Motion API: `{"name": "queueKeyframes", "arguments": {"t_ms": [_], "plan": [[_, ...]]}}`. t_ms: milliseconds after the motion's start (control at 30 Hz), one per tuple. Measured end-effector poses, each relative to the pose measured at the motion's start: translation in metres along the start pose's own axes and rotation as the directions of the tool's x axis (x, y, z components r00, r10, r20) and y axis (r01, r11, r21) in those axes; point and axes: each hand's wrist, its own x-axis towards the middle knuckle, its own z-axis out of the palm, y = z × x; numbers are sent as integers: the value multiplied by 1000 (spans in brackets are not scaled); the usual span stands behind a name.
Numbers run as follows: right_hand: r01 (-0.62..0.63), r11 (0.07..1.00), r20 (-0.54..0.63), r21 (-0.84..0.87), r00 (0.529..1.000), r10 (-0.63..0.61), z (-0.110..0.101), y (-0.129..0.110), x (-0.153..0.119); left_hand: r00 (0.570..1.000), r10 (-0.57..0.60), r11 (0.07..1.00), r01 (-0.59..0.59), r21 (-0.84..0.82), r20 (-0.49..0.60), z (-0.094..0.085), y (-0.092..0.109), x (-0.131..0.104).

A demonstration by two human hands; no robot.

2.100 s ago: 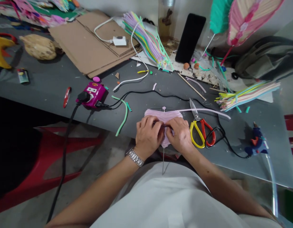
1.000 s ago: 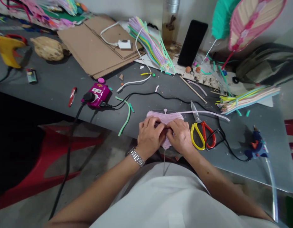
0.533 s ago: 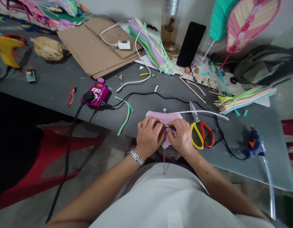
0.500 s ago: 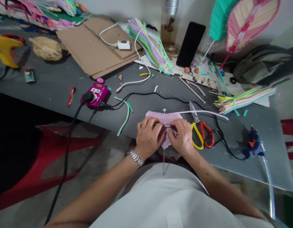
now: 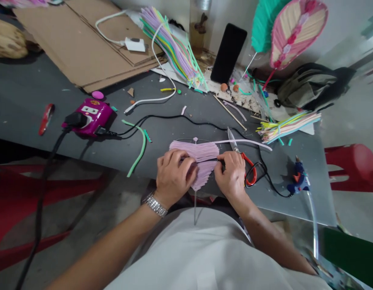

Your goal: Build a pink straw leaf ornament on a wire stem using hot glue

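Note:
A lilac leaf-shaped fan (image 5: pixel 204 174) of fuzzy pipe cleaners on a wire frame lies at the table's near edge, its thin stem (image 5: pixel 195 205) pointing toward my body. A dark gap or line crosses its middle between my hands. My left hand (image 5: pixel 174 174) is closed on its left side, fingers curled over the rows. With thumb and index finger pinched at its right edge is my right hand (image 5: pixel 231 171). One long loose lilac pipe cleaner (image 5: pixel 246 141) sticks out from the upper rows to the right. Scissors (image 5: pixel 249 164) lie beside my right hand, which partly covers them.
A blue glue gun (image 5: pixel 299 181) stands at the right, its black cord crossing the table to a magenta power socket (image 5: pixel 94 117). Pipe-cleaner bundles (image 5: pixel 174 50), cardboard (image 5: pixel 68 36), a phone (image 5: pixel 228 52) and finished leaf fans (image 5: pixel 298 32) are behind. Red stools (image 5: pixel 352 167) flank the table.
My right hand has slid from the fan's middle to its right edge, uncovering more lilac rows. My left hand stays on the left side. The view has shifted to the right.

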Motion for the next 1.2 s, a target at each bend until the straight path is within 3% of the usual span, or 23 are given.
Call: {"name": "queueKeyframes", "arguments": {"t_ms": [233,600,1000,1200], "plan": [[-24,998,58,-65,998,28,1,-2,0,1000,-5,1000,5,-1,24,1,-1,-1],[11,996,49,-94,999,-6,1,-2,1,999,-7,1000,7,1,53,1,0,1],[137,990,118,-33,984,-132,13,-31,-4,998,3,1000,-3,-1,56,1,-1,2],[172,985,143,6,975,-171,17,-31,-2,998,-4,1000,5,-11,65,0,0,3]]}}
